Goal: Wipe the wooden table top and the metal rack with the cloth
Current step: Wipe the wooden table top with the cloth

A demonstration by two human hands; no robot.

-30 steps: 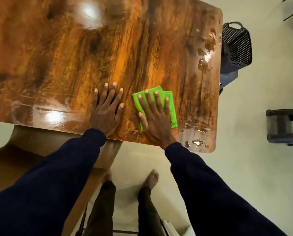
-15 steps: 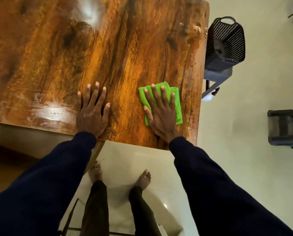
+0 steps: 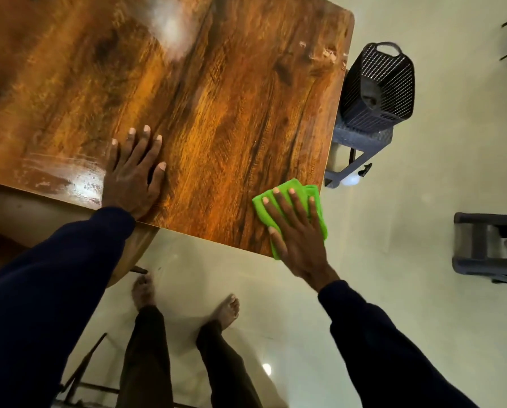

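Plainly, your right hand [image 3: 298,242] pressed the cloth [image 3: 260,212] flat-fingered at the corner of the table top [image 3: 231,113]; a push outward could have slid it off. Your left hand [image 3: 128,181] lay flat, empty.

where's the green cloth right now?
Head view: the green cloth lies pressed under the right hand at the near right corner of the wooden table top.

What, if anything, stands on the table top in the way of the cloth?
No object does. The right hand presses the cloth at the near right corner; on the table top only the left hand rests flat.
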